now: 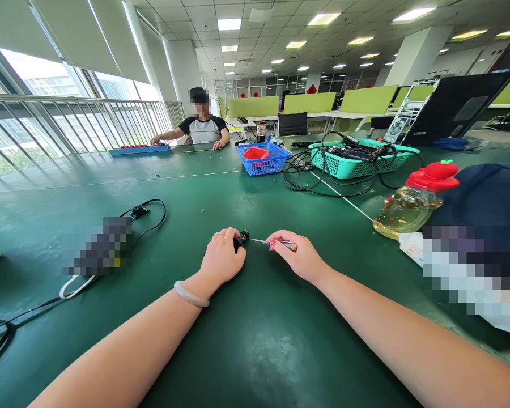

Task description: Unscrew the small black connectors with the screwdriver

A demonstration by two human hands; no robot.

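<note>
Your left hand (221, 259) was curled shut around a small black part (240, 238), pinning it to the green bench (255, 351) a little in from the near edge, about midway along it. Your right hand (300, 258) pinched a thin screwdriver (276, 243) by its handle, with the shaft lying nearly level and its tip meeting the part, so the two hands sat close together with the tool between them. By the look of it you were in the middle of working a screw on that part; whether it was going in or coming out could not be told. The next move called for the tip to stay seated while the left hand kept the part from turning. A bottle with a red cap (412, 204) stood towards the right edge, a blue basket (263, 158) and a teal basket of cables (357, 158) further back, and another person (202, 127) sat at the far edge.
</note>
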